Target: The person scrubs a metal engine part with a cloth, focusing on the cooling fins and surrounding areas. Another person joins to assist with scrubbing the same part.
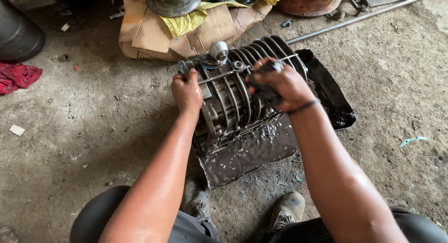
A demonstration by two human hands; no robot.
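Note:
A finned metal engine cylinder block (233,103) lies on its side on a wet black sheet (261,152) on the ground. My left hand (186,91) grips the block's left end, near a round metal fitting (217,51). My right hand (280,84) is closed around a dark oily rag (263,91) and presses it against the fins on the block's upper right side. A dark band sits on my right wrist.
Crumpled cardboard (205,31) with a yellow cloth and a dark round vessel (172,1) lies behind the block. A long metal rod (359,18) runs at the back right, a red rag (16,77) at the left. My shoes (284,210) are below the sheet.

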